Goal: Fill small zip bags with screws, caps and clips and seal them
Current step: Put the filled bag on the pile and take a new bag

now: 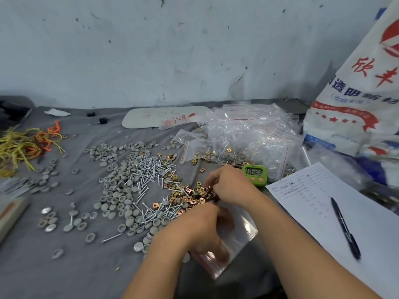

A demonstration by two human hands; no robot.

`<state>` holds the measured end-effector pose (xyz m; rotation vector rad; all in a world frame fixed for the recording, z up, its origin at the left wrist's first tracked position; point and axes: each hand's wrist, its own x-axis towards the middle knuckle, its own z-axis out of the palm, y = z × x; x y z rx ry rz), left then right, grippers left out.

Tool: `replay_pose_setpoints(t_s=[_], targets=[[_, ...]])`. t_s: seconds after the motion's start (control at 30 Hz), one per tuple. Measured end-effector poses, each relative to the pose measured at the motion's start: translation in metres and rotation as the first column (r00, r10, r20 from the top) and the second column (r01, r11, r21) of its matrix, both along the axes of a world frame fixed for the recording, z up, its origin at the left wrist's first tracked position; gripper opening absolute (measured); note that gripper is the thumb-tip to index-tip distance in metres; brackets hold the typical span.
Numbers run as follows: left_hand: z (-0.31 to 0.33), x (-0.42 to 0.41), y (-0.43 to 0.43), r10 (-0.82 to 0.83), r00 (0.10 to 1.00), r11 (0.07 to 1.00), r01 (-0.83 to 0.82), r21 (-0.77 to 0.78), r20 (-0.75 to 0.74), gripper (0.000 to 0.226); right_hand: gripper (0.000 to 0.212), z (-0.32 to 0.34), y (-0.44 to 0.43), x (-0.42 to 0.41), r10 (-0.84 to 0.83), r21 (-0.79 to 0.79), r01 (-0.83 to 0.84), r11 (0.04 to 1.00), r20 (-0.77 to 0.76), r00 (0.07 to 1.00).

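- One zip bag (241, 230), clear, below the green timer (254, 172): left hand (200, 229) grips it, fingers curled round the plastic.
- Right hand (228, 184), just left of the timer, curled into the brass clips (187, 198); whether it grasps any cannot be told, fingertips hidden.
- Advice: keep the bag mouth wide, feed counted clips straight in.
- Bag contents, mouth: indistinct.

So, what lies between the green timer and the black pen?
In the head view, just the handwritten paper sheet, running from beside the timer to under the pen.
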<state>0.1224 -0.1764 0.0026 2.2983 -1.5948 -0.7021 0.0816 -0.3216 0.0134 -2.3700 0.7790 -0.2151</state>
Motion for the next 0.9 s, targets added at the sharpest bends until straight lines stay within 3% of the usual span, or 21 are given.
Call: replay_pose_setpoints(t_s=[0.1, 0.2, 0.33, 0.5, 0.7, 0.8, 0.87, 0.9], targets=[[0.001, 0.003, 0.006, 0.017, 1.0, 1.0, -0.017, -0.006, -0.001, 0.061, 0.038, 0.001, 0.008, -0.01, 0.02, -0.01, -0.021, 1.0, -0.046, 0.999], [0.001, -0.001, 0.007, 0.027, 1.0, 0.999, -0.028, -0.046, -0.003, 0.034, 0.038, 0.006, 0.018, -0.018, 0.016, -0.048, -0.017, 0.999, -0.023, 1.0], [-0.001, -0.003, 0.011, 0.039, 0.999, 0.995, -0.038, -0.09, 0.006, 0.018, 0.03, 0.014, 0.029, -0.032, 0.029, -0.101, -0.037, 0.994, -0.078, 0.996], [0.001, 0.007, 0.024, -0.015, 0.999, 0.999, 0.014, -0.037, -0.028, 0.043, 0.038, 0.021, 0.044, -0.047, 0.129, -0.16, -0.206, 0.965, -0.394, 0.91], [-0.003, 0.008, 0.017, -0.009, 1.0, 0.996, 0.007, -0.092, -0.019, 0.018, 0.048, 0.028, 0.039, -0.053, 0.181, -0.103, -0.246, 0.964, -0.425, 0.887], [-0.009, 0.006, 0.017, 0.102, 0.99, 0.975, -0.12, -0.186, -0.101, 0.012, 0.038, 0.029, 0.036, -0.053, 0.186, -0.088, -0.242, 0.966, -0.414, 0.891], [-0.01, 0.008, 0.015, 0.238, 0.952, 0.915, -0.286, -0.285, -0.191, 0.016, 0.024, 0.027, 0.034, -0.053, 0.15, -0.063, -0.18, 0.982, -0.326, 0.933], [-0.009, 0.011, 0.014, 0.299, 0.925, 0.87, -0.366, -0.332, -0.235, 0.02, 0.029, 0.026, 0.034, -0.052, 0.128, -0.023, -0.139, 0.99, -0.257, 0.958]])
